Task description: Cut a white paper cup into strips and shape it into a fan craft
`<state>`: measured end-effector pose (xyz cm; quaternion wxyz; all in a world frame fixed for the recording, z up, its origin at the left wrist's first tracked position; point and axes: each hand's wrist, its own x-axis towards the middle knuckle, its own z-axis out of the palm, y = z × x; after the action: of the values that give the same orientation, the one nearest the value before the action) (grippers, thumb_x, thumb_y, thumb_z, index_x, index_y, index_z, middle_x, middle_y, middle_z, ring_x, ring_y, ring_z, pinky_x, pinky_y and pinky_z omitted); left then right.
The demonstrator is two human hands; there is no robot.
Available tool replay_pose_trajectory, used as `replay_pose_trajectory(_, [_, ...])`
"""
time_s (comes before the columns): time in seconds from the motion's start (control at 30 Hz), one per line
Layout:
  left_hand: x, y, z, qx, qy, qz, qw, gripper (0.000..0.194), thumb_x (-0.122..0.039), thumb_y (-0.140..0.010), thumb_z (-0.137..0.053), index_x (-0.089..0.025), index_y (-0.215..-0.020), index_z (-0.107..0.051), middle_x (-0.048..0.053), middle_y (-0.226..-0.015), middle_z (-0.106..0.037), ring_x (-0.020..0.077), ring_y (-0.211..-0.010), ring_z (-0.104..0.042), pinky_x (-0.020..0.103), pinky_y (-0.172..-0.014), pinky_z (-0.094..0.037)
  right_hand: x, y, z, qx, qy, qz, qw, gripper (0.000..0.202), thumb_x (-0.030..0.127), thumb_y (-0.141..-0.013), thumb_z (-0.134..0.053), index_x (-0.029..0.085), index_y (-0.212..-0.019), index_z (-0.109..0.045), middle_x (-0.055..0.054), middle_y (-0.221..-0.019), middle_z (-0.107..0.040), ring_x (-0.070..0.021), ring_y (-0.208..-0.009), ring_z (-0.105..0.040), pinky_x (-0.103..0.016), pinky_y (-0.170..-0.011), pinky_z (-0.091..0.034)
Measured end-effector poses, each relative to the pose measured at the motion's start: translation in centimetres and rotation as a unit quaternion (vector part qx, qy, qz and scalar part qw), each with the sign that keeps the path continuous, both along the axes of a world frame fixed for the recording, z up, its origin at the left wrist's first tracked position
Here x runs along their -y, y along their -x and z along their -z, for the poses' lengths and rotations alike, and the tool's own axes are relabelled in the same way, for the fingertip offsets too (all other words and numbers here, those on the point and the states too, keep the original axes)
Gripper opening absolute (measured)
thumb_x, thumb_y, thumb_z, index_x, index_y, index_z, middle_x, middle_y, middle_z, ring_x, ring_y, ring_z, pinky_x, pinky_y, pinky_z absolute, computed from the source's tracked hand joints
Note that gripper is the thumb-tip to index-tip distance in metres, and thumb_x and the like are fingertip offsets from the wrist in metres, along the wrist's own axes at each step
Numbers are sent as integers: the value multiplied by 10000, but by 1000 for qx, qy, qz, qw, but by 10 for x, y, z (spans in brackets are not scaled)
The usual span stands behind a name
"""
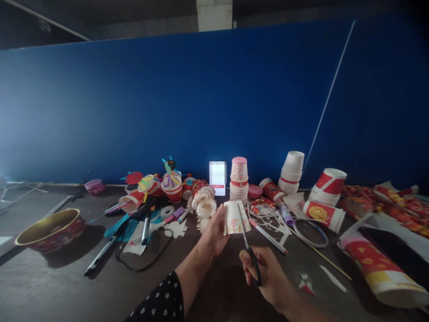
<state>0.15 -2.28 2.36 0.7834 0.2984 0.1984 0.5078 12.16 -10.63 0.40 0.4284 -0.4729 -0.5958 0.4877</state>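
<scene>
In the middle of the head view, my left hand [217, 232] grips a white paper cup [232, 217] by its left side. Flowers in red and orange lines are drawn on the cup's wall. My right hand [264, 268] is closed around the black handles of a pair of scissors [247, 246]. Their blades reach up along the right part of the cup, and one lies over its outer wall; the other blade is hard to make out. Just behind the cup stands a stack of paper cups [239, 179] with a pink top.
A gold-rimmed bowl [50, 230] sits at the left. Markers [145, 228], decorated cups [172, 188] and paper scraps lie left of centre. To the right are cup stacks [291, 172], a marker [270, 237], a wooden stick [321, 255] and a red-and-white cup [382, 273]. A blue partition [201, 103] rises behind.
</scene>
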Motion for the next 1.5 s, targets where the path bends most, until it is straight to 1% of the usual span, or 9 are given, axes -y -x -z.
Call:
replay_pose_trajectory(0.13, [0,-1,3,11,5,17,1000,435,-387,-743,-640,-72,-1037,-583,153,-931,-668,279,-945,-609,368,-842,-459,-1,0,1,2,19,-14,1000,574,720,-703,-460,174,-527,-456,27,-431,-445,-79,-421,-368,-219,-448,-267])
replay_pose_trajectory(0.23, [-1,0,4,26,-11,15,999,431,-373,-735,-647,-78,-1041,-574,150,-917,-670,289,-927,-617,389,-833,-464,-1,1,0,8,25,-19,999,575,722,-701,-459,172,-532,-462,24,-431,-448,-78,-421,-357,-216,-444,-266])
replay_pose_trajectory(0.33, [-3,1,1,31,-4,2,1000,405,-355,-758,-623,-84,-1052,-564,136,-885,-676,279,-891,-632,383,-817,-474,0,0,0,16,10,-30,999,564,702,-728,-445,166,-557,-477,14,-471,-463,-86,-452,-374,-213,-452,-273])
replay_pose_trajectory(0.5, [-4,5,-6,23,48,-46,998,338,-340,-833,-530,-84,-1051,-558,114,-874,-682,238,-806,-653,353,-788,-492,2,0,3,45,14,-44,998,511,660,-730,-491,171,-586,-466,23,-499,-446,-92,-470,-379,-206,-443,-271])
replay_pose_trajectory(0.67, [-5,7,-6,19,30,-63,997,389,-361,-817,-546,-80,-1086,-544,128,-925,-672,257,-819,-652,360,-756,-501,3,3,5,25,23,-50,998,428,576,-744,-544,176,-630,-444,46,-524,-401,-86,-488,-341,-198,-434,-246])
replay_pose_trajectory(0.83, [-4,6,-4,9,22,-79,997,458,-343,-772,-607,-99,-1150,-518,125,-939,-669,262,-859,-645,346,-765,-498,3,3,4,85,-11,-17,996,390,497,-757,-569,182,-594,-405,56,-544,-333,-80,-503,-287,-204,-435,-225])
replay_pose_trajectory(0.93, [-2,5,-4,7,17,-74,997,508,-326,-763,-619,-120,-1207,-482,113,-924,-673,254,-846,-649,338,-757,-501,2,1,7,123,-37,5,992,381,479,-766,-563,183,-591,-400,57,-545,-324,-83,-513,-279,-208,-445,-225])
replay_pose_trajectory(1.03, [-1,4,-4,3,10,-71,997,529,-316,-765,-620,-130,-1234,-463,110,-909,-676,247,-822,-654,338,-739,-506,1,1,9,130,-43,12,990,382,479,-778,-546,189,-592,-381,57,-547,-322,-85,-517,-282,-209,-449,-227])
replay_pose_trajectory(1.5, [1,-2,-3,-8,7,-104,995,403,-274,-774,-611,-130,-1144,-539,105,-937,-677,238,-864,-646,335,-764,-509,2,1,4,136,-39,17,990,401,504,-775,-527,191,-572,-377,55,-535,-329,-85,-504,-293,-211,-442,-232])
